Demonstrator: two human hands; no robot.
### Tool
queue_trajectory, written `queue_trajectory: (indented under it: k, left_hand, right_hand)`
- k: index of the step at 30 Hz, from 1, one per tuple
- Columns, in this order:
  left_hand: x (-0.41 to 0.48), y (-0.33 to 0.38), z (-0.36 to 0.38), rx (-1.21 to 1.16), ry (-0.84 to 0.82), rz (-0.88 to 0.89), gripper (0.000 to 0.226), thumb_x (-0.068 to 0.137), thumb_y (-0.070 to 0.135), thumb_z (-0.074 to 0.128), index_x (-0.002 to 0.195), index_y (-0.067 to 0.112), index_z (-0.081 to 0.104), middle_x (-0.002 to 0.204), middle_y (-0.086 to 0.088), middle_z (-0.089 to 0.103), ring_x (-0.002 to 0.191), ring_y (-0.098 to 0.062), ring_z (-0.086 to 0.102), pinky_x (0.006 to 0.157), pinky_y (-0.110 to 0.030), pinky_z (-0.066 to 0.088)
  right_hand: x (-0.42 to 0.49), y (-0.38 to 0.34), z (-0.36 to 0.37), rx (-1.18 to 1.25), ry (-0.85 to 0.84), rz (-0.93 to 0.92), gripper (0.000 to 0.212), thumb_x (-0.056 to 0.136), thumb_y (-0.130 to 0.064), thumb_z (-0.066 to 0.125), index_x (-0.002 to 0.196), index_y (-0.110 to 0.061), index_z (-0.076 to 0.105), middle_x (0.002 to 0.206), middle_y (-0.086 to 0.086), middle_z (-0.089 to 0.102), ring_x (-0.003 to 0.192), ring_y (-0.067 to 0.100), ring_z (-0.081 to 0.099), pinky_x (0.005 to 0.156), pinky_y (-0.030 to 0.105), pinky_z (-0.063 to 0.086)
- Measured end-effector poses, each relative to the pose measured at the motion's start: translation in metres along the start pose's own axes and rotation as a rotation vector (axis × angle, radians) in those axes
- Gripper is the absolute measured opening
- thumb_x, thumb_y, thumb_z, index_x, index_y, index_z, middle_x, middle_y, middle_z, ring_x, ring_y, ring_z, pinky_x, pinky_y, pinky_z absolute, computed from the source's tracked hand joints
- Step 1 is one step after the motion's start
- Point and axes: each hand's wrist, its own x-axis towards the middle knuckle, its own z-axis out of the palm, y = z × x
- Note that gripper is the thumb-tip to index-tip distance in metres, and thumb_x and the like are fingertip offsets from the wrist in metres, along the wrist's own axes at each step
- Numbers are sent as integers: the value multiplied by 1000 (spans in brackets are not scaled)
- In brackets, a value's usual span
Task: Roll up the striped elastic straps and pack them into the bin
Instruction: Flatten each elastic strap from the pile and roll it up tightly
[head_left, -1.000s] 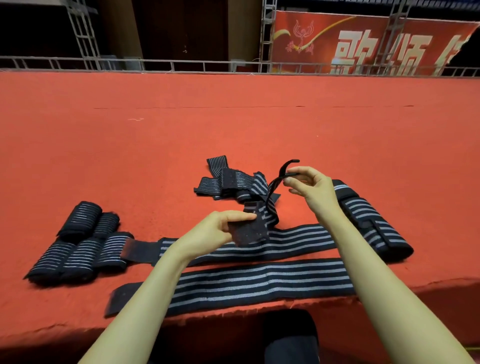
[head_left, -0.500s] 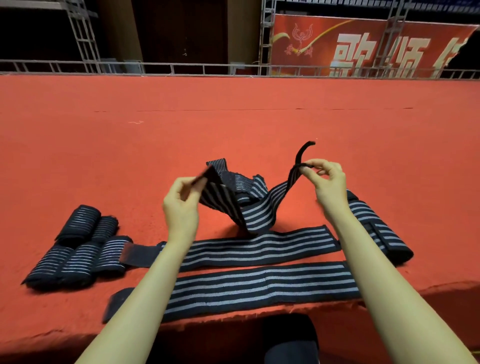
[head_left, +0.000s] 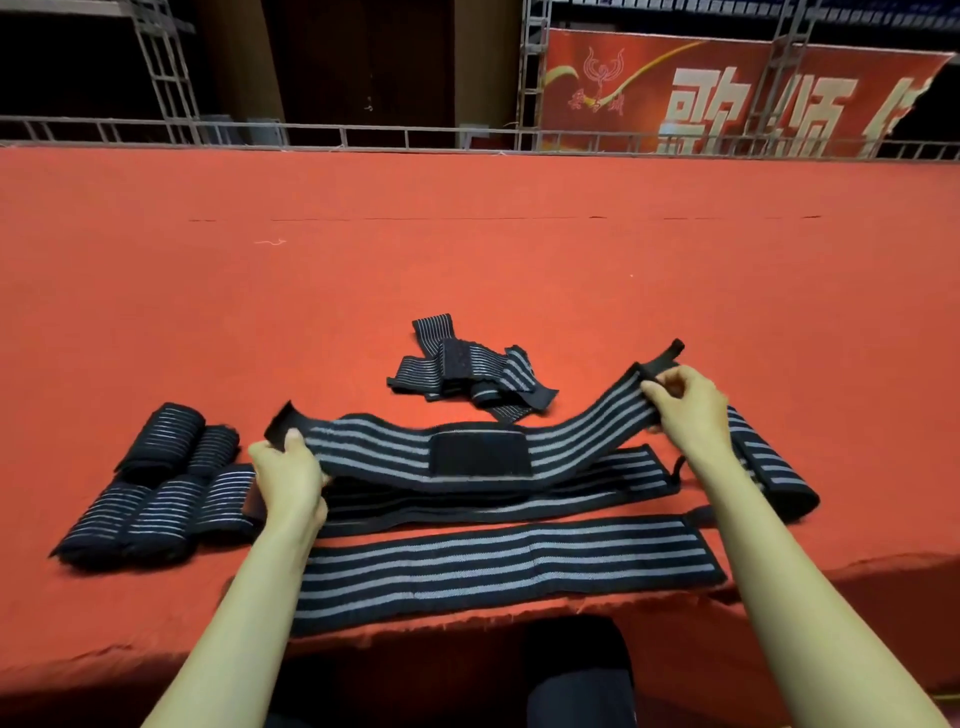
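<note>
Your left hand (head_left: 288, 475): fingers (head_left: 295, 441) pinch one end of the held strap (head_left: 571, 431). Your right hand (head_left: 685, 410): fingers pinch the other end. The strap sags between them, low over two flat straps (head_left: 509, 571) at the red counter's (head_left: 467, 260) near edge. To the left: rolled straps (head_left: 156, 488), clustered. Beyond: a loose heap (head_left: 467, 369).

Red carpet (head_left: 467, 260) meets metal railing (head_left: 363, 136), red banner (head_left: 727, 88).

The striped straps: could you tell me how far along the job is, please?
Done: rolled straps at the left. In hand: the left hand and right hand grip the ends of one unrolled strap. Left: two flat straps, a tangled pile, another strap at the right; no bin is in view.
</note>
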Motion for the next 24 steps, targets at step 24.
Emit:
queue_trajectory:
  k: [24]
  left_hand:
    - [-33,-21,-46,729,-209,360,60,84,-3,62,134,1,31,127,-27,50,116,-42,48,96,-42,36]
  right_hand:
    - [-76,28,58,-593,-203,-413,17,87,-12,60,100,-2,64,109,14,58,108,33,46,93,38,40]
